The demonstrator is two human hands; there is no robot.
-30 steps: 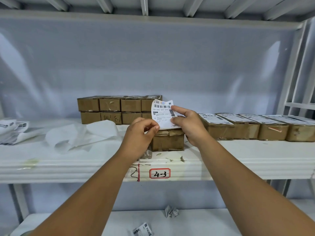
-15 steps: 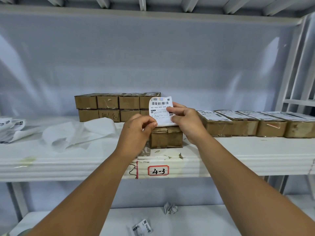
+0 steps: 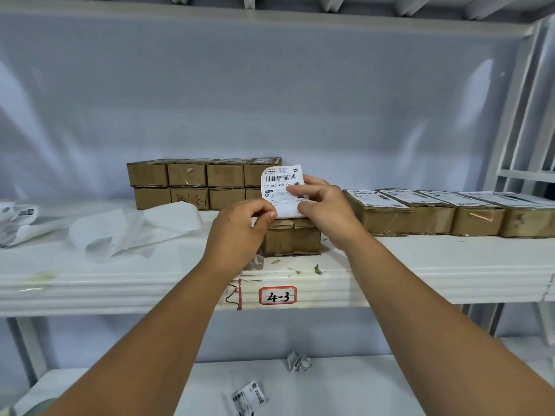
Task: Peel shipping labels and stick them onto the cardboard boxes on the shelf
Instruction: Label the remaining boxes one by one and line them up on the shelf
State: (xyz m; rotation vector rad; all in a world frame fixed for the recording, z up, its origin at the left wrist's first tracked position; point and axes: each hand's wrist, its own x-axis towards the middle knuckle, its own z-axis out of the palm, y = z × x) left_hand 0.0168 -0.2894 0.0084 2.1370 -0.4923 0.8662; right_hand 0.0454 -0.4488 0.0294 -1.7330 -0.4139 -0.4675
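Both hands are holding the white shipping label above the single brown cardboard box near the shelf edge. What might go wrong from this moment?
1. The white shipping label is curved between the left hand and right hand; it may crease or stick askew.
2. The lone brown cardboard box has an uneven, dented top, so bubbles are likely.
3. That box sits near the white shelf edge; pressing down might nudge it off.

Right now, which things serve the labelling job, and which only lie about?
Job: shipping label in both hands, left, right; box below it; labelled boxes.
Lying about: backing paper, crumpled scrap.
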